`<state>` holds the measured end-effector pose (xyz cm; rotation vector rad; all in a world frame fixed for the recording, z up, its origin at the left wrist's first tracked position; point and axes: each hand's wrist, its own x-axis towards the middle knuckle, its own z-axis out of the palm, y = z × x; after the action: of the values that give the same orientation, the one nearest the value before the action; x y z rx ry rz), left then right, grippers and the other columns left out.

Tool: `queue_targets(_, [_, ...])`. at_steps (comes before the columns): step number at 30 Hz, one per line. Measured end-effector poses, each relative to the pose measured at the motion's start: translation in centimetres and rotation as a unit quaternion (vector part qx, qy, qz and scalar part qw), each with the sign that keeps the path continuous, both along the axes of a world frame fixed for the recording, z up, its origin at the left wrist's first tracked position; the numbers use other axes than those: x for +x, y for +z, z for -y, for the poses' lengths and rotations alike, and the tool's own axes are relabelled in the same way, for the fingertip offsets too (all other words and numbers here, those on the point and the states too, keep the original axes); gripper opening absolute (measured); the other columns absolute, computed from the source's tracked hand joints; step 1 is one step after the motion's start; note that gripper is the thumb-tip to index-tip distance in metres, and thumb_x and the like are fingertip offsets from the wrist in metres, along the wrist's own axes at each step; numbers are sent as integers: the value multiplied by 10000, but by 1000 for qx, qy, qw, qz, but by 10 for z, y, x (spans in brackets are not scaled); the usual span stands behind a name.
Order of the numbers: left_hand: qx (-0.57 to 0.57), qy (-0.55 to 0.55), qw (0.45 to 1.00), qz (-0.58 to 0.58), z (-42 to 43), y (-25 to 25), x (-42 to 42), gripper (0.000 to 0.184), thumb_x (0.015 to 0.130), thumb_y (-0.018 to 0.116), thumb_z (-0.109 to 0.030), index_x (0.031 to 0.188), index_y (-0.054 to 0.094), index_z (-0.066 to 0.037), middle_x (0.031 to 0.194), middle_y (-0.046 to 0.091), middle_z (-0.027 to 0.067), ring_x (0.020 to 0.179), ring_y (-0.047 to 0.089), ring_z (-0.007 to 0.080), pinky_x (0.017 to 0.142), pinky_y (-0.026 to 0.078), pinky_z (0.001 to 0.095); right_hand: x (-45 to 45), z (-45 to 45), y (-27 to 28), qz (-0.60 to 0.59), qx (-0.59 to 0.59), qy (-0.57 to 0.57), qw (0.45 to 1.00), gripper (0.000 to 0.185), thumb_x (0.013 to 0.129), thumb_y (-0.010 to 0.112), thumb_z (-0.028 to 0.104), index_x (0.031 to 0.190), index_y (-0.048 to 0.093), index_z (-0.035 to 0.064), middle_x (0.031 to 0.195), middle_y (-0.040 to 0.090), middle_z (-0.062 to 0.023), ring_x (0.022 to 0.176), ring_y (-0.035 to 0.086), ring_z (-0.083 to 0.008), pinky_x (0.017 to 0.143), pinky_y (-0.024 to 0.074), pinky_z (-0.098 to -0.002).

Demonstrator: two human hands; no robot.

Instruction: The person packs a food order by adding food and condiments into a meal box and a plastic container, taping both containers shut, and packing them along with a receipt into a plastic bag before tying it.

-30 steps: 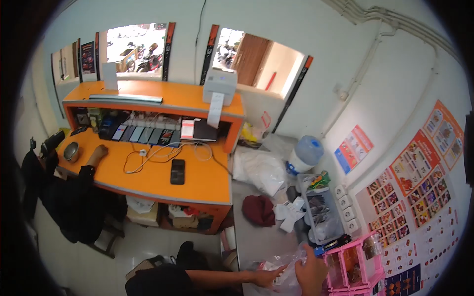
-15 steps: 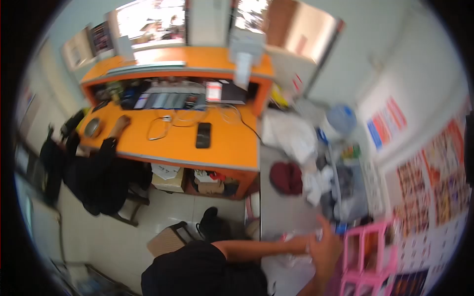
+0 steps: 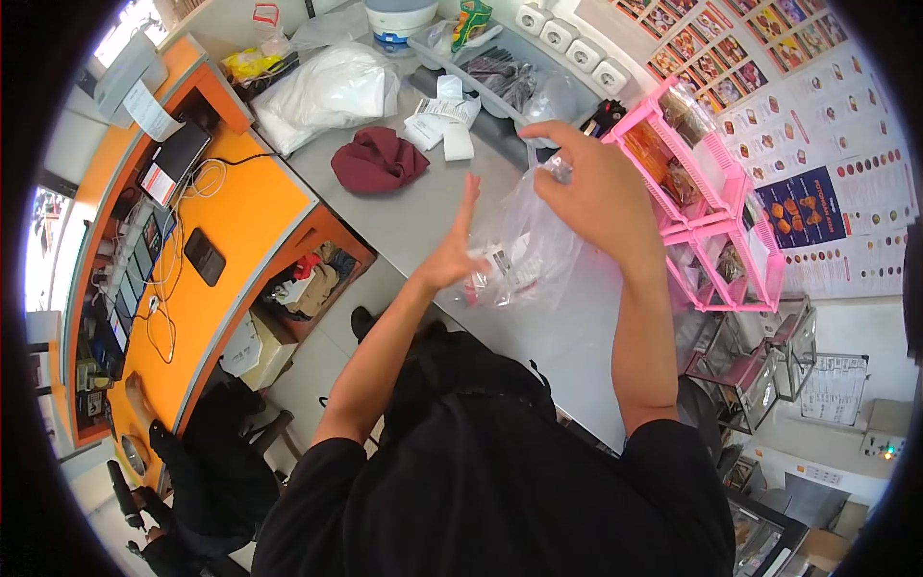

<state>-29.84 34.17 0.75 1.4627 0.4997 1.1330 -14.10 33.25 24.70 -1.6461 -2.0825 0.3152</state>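
Note:
A clear plastic bag (image 3: 548, 236) with small printed packets (image 3: 505, 269) inside rests on the grey metal table. My right hand (image 3: 598, 192) pinches the top of the bag between thumb and forefinger, with the plastic hanging below. Beside the bag's left side is my left hand (image 3: 450, 252), fingers stretched out and apart; whether it touches the plastic I cannot tell. A crumpled maroon cloth (image 3: 379, 162) lies on the table beyond my left hand, near some white paper slips (image 3: 444, 123).
To the right stands a pink plastic rack (image 3: 673, 183) holding packets. A grey bin (image 3: 500, 87) and a large white bag (image 3: 332, 87) sit at the back. Left is an orange desk (image 3: 245, 226) with a phone (image 3: 204, 257) and a seated person (image 3: 216, 462).
The view has swung right and down towards the metal table. My left hand has come to the bag's left side. My right hand now holds the bag's top.

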Motion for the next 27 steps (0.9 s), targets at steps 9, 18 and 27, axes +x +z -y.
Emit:
queue_targets(9, [-95, 75, 992, 21, 4, -21, 98, 609, 827, 702, -350, 1244, 485, 38, 1219, 560, 157, 1153, 524, 259, 988, 402, 391, -22, -17, -27, 5, -34, 26, 999, 407, 753, 651, 226, 1158, 645, 189, 795, 668, -146, 753, 657, -316, 708, 507, -410])
queue_targets(18, [-323, -69, 939, 95, -5, -29, 78, 342, 955, 407, -213, 1109, 595, 27, 995, 630, 74, 904, 586, 183, 856, 477, 353, 58, -19, -76, -166, 60, -145, 974, 728, 781, 776, 374, 1367, 485, 53, 1169, 629, -166, 1072, 617, -250, 846, 487, -375])
queue_targets(27, [-151, -152, 972, -92, 3, -47, 78, 431, 921, 561, -286, 1237, 533, 5, 1147, 592, 122, 1036, 568, 239, 955, 435, 376, 55, 3, -176, -304, -104, -92, 942, 356, 800, 743, 145, 1077, 582, -10, 939, 653, -140, 860, 647, -225, 757, 490, -345])
